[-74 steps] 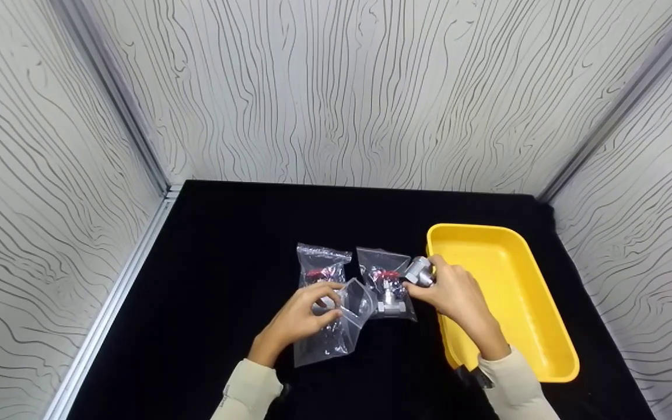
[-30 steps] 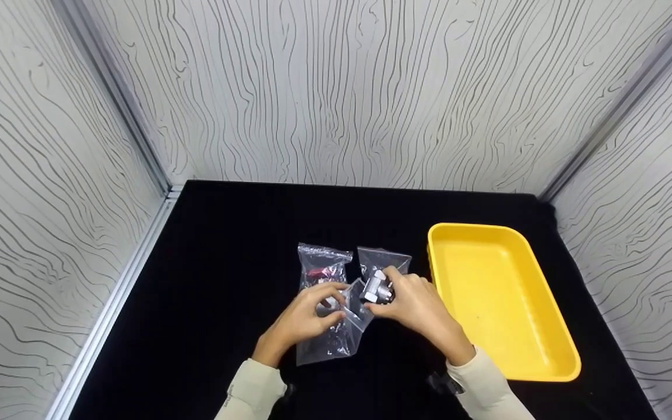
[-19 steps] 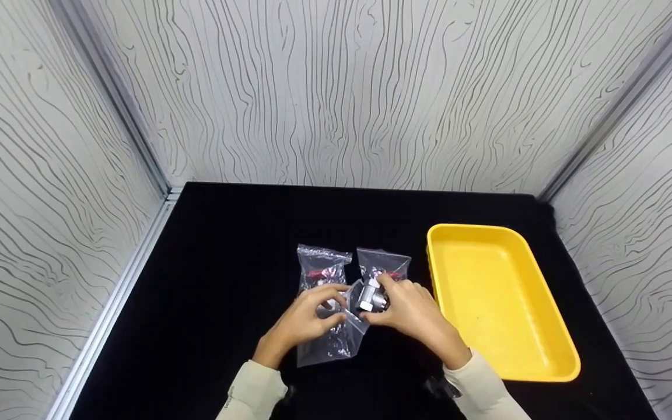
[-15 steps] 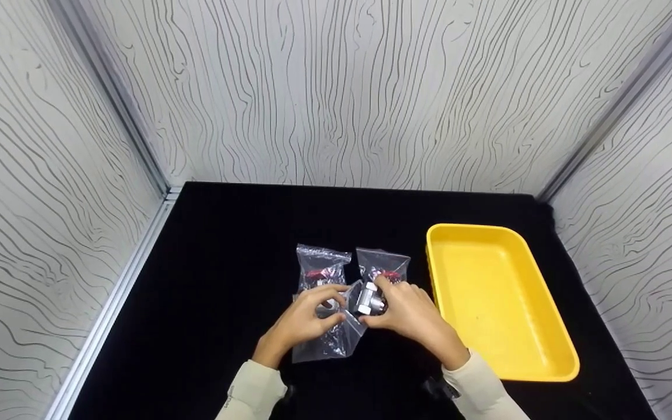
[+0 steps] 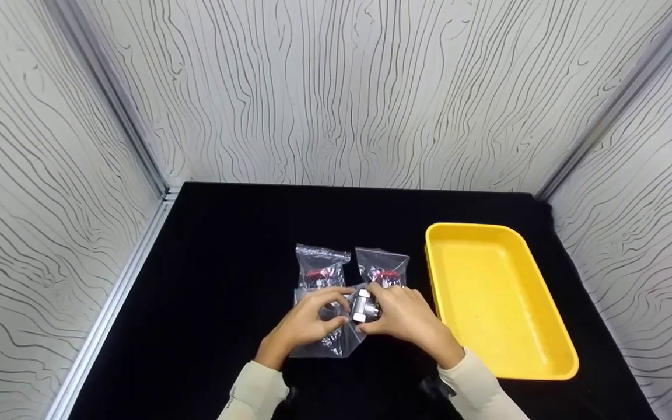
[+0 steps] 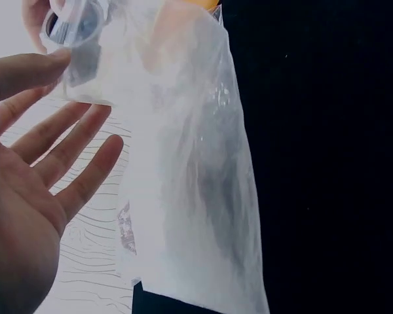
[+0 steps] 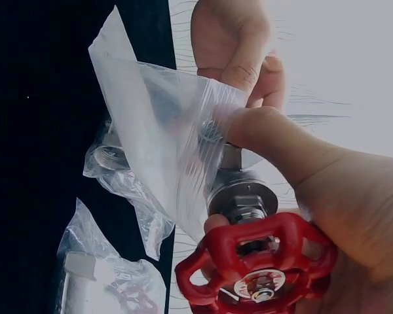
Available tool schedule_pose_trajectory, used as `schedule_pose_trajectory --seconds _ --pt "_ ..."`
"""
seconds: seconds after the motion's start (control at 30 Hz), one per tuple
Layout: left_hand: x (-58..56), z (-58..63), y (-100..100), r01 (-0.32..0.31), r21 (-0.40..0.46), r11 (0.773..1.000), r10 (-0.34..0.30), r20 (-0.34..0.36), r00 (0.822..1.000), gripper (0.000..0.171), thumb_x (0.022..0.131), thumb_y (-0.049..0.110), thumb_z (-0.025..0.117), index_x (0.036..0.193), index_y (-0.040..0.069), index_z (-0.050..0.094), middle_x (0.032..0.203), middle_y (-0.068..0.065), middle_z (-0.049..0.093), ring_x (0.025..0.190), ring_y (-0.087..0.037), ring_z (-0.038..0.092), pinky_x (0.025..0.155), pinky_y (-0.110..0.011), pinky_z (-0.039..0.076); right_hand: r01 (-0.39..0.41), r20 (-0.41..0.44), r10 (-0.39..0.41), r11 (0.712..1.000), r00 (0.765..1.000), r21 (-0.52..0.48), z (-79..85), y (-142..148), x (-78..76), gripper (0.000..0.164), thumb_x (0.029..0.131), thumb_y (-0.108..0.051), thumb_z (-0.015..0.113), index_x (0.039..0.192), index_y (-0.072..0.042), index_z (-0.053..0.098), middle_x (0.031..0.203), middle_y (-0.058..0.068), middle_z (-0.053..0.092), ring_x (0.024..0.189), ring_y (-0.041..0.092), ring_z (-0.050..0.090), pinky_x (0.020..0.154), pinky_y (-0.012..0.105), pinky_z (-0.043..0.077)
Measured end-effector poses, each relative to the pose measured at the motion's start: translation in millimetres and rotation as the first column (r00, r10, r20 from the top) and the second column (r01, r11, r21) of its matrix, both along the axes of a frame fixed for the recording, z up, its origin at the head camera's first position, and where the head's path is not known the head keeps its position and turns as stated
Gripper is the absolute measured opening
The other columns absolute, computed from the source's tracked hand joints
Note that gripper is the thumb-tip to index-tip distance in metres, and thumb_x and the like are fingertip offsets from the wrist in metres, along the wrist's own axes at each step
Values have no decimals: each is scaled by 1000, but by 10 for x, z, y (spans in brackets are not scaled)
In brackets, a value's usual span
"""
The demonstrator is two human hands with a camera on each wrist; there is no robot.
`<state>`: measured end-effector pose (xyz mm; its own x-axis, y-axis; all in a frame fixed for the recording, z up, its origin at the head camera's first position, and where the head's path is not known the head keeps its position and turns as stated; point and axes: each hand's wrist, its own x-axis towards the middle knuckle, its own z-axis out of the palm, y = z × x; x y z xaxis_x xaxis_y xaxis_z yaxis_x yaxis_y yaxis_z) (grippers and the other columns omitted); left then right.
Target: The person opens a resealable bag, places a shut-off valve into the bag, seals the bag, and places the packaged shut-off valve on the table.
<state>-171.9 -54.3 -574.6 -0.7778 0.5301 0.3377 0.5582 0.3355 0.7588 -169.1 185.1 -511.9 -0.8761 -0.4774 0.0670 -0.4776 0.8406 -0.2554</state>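
In the head view my left hand pinches the mouth of a clear zip bag between thumb and fingers. The bag hangs down long in the left wrist view, the other fingers spread apart. My right hand grips a silver gate valve whose pipe end is in the bag's mouth. Its red handwheel shows outside the bag in the right wrist view. Beyond the hands lie two bagged valves, a left one and a right one, both partly hidden.
A yellow tray stands right of my right hand, with nothing seen in it. The black tabletop is bounded by wood-patterned walls at the back and sides.
My right hand has carried the gate valve leftward from beside the tray into the bag's mouth. The left hand stays nearly in place, and the held bag's lower end has shifted slightly up.
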Motion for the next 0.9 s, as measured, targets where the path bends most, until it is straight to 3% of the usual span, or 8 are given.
schedule_pose_trajectory --seconds 0.3,0.53,0.9 --pt "19 -22 33 -4 -20 1000 5 23 1000 13 92 9 78 100 15 71 144 -4 69 132 -28 67 103 -41 60 11 54 -12 1000 998 18 -37 2 -14 67 70 -59 92 114 -13 71 76 -5 66 63 12 53 53 32 46" --pt "39 -55 60 -7 -41 999 9 32 999 15 91 10 79 101 17 71 144 -4 69 135 -29 64 116 -47 52 -2 64 -1 999 998 47 -68 3 -7 67 70 -59 93 112 -12 72 79 -1 68 66 18 61 55 39 50" --pt "71 -90 86 -10 -39 999 11 34 999 13 92 12 81 100 17 72 145 -4 67 119 -19 69 102 -40 60 -17 127 11 999 992 45 -106 -17 10 60 74 -46 92 115 -8 70 82 -1 68 69 19 62 60 41 54"
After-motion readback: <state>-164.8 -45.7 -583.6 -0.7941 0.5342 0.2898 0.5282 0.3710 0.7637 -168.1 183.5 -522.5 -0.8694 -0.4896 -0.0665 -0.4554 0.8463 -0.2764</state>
